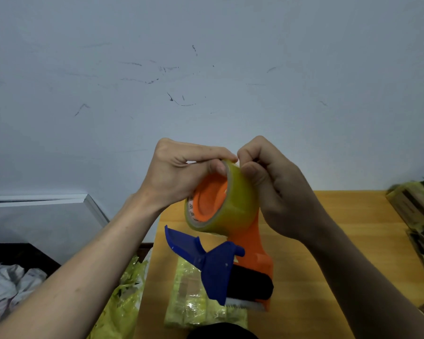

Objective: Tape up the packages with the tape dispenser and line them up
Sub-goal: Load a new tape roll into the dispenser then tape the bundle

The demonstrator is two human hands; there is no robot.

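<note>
Above the wooden table (328,241), both hands work at the tape dispenser (242,253), held up in the air.

The left hand (179,172) curls over the tape roll (230,204) from ten o'clock, while the right hand (274,189) pinches at the roll's top edge from two o'clock. A taped package (189,299) lies on the table at six o'clock under the dispenser; more packages (416,209) sit at three o'clock by the table's edge.

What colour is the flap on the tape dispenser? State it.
Blue: the flap on the orange tape dispenser, clearest in the head view.
</note>
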